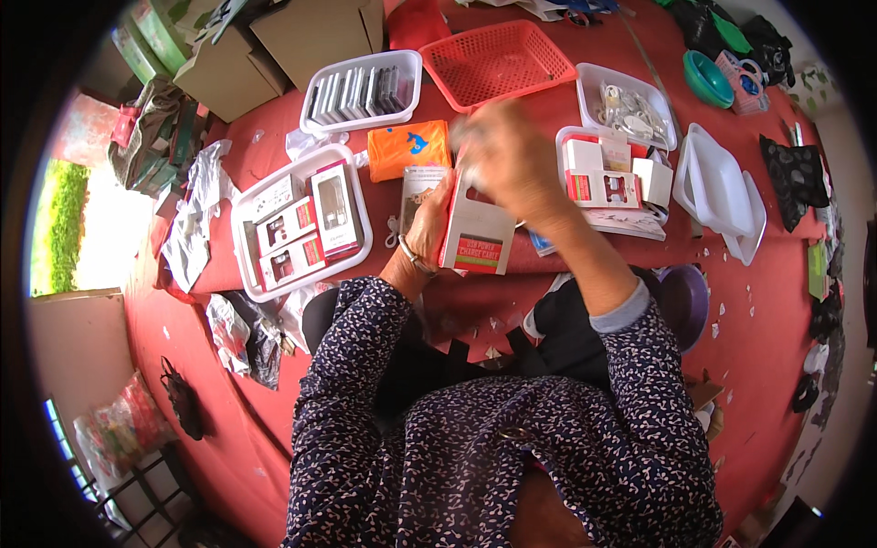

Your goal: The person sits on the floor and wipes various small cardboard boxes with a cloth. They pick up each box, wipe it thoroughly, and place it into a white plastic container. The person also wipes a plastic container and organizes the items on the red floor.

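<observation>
Overlapping the red worktop's (598, 46) near edge, the white-and-red carton (480, 224) seems light, stiff yet easily creased, best held by its side walls. The left hand (430, 221) has its fingers around the left side; the right hand (513, 163) blurs over the top, grip impossible to tell, contents hidden.

One fisheye head camera looks steeply down from close above.

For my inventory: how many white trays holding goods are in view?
4: upper-left tray, with flat items; left tray, with boxes; upper-right tray, with cables; right tray, below it, with more boxes. Others may be hidden.
</observation>
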